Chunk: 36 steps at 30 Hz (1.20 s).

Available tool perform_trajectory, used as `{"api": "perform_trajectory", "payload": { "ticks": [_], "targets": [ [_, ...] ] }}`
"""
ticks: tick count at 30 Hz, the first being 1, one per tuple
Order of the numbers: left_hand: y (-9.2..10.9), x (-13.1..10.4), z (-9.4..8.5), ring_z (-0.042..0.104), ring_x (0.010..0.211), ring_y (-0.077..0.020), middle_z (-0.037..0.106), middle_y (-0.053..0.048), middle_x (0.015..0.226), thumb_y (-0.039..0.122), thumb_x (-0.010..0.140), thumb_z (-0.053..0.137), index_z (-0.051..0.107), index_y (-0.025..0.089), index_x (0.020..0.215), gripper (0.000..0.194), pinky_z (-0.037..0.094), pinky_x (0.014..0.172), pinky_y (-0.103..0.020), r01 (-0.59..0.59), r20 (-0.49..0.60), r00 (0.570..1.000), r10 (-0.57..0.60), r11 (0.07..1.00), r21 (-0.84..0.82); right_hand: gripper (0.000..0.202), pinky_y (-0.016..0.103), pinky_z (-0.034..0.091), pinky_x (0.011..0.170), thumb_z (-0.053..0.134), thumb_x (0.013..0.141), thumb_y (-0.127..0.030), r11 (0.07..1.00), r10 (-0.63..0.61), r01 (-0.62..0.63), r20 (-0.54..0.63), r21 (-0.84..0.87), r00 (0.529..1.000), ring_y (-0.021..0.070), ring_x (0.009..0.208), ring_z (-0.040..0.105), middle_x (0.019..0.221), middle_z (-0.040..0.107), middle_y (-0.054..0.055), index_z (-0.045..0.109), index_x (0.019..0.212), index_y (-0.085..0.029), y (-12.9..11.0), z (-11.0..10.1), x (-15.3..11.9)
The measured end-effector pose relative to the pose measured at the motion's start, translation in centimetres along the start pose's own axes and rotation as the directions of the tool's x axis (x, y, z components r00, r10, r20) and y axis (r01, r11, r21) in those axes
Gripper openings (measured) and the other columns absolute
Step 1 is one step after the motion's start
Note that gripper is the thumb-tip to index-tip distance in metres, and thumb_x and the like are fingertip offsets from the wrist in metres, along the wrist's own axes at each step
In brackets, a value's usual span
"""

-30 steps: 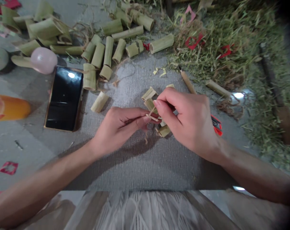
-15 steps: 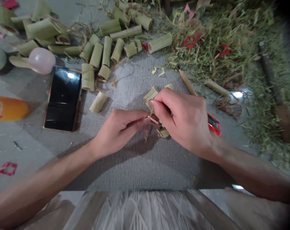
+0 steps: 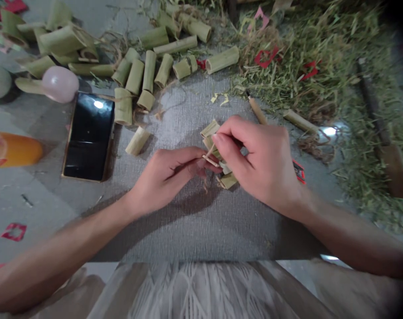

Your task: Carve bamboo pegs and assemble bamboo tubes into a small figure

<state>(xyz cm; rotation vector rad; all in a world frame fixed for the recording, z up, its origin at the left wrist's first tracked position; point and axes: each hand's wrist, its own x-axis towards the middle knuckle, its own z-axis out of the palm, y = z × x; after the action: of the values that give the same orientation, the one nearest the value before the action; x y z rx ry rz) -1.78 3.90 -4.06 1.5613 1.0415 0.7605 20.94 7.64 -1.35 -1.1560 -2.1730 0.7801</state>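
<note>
My left hand (image 3: 166,177) and my right hand (image 3: 259,161) meet over the grey mat (image 3: 194,221), both pinching a thin pale bamboo sliver (image 3: 210,160) between fingertips. Under and behind my right fingers lie a few split bamboo pieces (image 3: 210,129), one more (image 3: 228,180) just below them. A red utility knife (image 3: 299,172) pokes out from behind my right hand.
A black phone (image 3: 88,136) lies left of the hands, a pink ball (image 3: 60,84) and an orange bottle (image 3: 13,150) beyond it. Several cut bamboo tubes (image 3: 144,73) sit at the back. A heap of green shavings (image 3: 321,57) fills the right; a wooden-handled tool (image 3: 258,111) lies near it.
Both hands stay together on the sliver; my right hand has shifted slightly up and left, covering more of the red knife. The view has moved a little.
</note>
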Motion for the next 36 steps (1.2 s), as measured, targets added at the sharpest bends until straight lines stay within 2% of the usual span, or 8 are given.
{"api": "perform_trajectory", "payload": {
  "ticks": [4,9,15,21,26,29,32,36],
  "targets": [
    [-0.1,0.2,0.1,0.076,0.086,-0.0143,0.083,-0.003,0.095,0.032,0.117,0.062,0.085,0.022,0.108,0.027,0.06,0.082,-0.022,-0.02,-0.035,0.999,0.017,0.997,-0.073,0.027,0.032,0.045,0.065,0.057,0.117,-0.048,0.972,0.066,-0.072,0.034,0.224,0.997,0.0136,0.065,0.056,0.081,0.065,-0.003,0.057,0.102,-0.026,-0.3,-0.9,0.2],
    [-0.6,0.5,0.3,0.077,0.091,-0.0151,0.082,-0.005,0.099,0.032,0.113,0.069,0.082,0.019,0.109,0.019,0.062,0.084,-0.024,-0.08,-0.078,0.995,0.068,0.983,-0.167,0.027,0.03,0.048,0.071,0.088,0.097,-0.028,0.994,-0.011,-0.006,0.159,0.107,0.987,0.015,0.075,0.066,0.09,0.072,-0.004,0.062,0.102,-0.026,0.3,-0.8,-0.4],
    [-1.4,0.6,0.7,0.079,0.085,-0.0129,0.082,-0.004,0.095,0.028,0.106,0.078,0.076,0.018,0.106,0.01,0.064,0.08,-0.022,-0.103,-0.103,0.992,0.075,0.948,-0.3,0.011,0.028,0.042,0.07,0.076,0.102,-0.015,0.994,-0.09,0.093,0.052,-0.059,0.995,0.0127,0.069,0.061,0.079,0.069,-0.005,0.07,0.098,-0.024,-0.1,-0.3,-1.1],
    [-1.3,0.2,0.7,0.073,0.072,-0.0131,0.08,-0.003,0.085,0.034,0.111,0.068,0.079,0.017,0.109,0.02,0.05,0.064,-0.022,-0.083,-0.07,0.994,0.082,0.996,-0.009,0.014,0.029,0.05,0.079,0.079,0.102,-0.017,0.992,-0.114,0.116,0.036,-0.047,0.993,0.0156,0.084,0.07,0.1,0.075,-0.001,0.069,0.108,-0.024,-0.7,0.0,-2.3],
    [-1.1,-0.1,1.0,0.069,0.067,-0.0115,0.08,0.0,0.083,0.021,0.108,0.063,0.08,0.018,0.103,0.018,0.045,0.063,-0.024,-0.137,-0.042,0.988,0.149,0.967,0.216,0.009,0.033,0.054,0.084,0.066,0.112,-0.019,0.974,-0.225,0.221,-0.07,-0.053,0.972,0.0189,0.094,0.07,0.104,0.072,0.004,0.068,0.105,-0.024,-0.3,1.4,-3.0],
    [-1.1,-0.1,1.0,0.075,0.078,-0.0134,0.084,-0.001,0.091,0.024,0.107,0.068,0.08,0.019,0.109,0.014,0.052,0.07,-0.023,-0.105,-0.094,0.988,0.121,0.982,0.159,0.01,0.034,0.056,0.083,0.065,0.113,-0.02,0.974,-0.228,0.225,-0.135,-0.038,0.964,0.0185,0.093,0.071,0.101,0.073,0.003,0.067,0.105,-0.024,0.4,1.8,-3.1],
    [-0.7,-0.1,0.5,0.08,0.089,-0.0158,0.086,-0.003,0.101,0.027,0.106,0.074,0.08,0.02,0.119,0.017,0.06,0.08,-0.024,-0.076,-0.171,0.983,0.068,0.996,-0.041,0.01,0.03,0.055,0.075,0.071,0.109,-0.018,0.986,-0.164,0.165,-0.207,-0.011,0.964,0.0158,0.082,0.072,0.093,0.076,0.0,0.069,0.101,-0.024,1.1,1.6,-3.4],
    [0.2,-0.3,-0.5,0.077,0.079,-0.0137,0.083,-0.002,0.091,0.025,0.106,0.073,0.08,0.02,0.117,0.014,0.058,0.071,-0.023,-0.112,-0.226,0.97,0.093,0.991,-0.074,0.017,0.026,0.053,0.067,0.076,0.099,-0.01,0.995,-0.082,0.093,-0.247,0.031,0.965,0.0134,0.071,0.07,0.082,0.075,-0.004,0.069,0.09,-0.023,1.6,1.2,-3.7]
  ]
}}
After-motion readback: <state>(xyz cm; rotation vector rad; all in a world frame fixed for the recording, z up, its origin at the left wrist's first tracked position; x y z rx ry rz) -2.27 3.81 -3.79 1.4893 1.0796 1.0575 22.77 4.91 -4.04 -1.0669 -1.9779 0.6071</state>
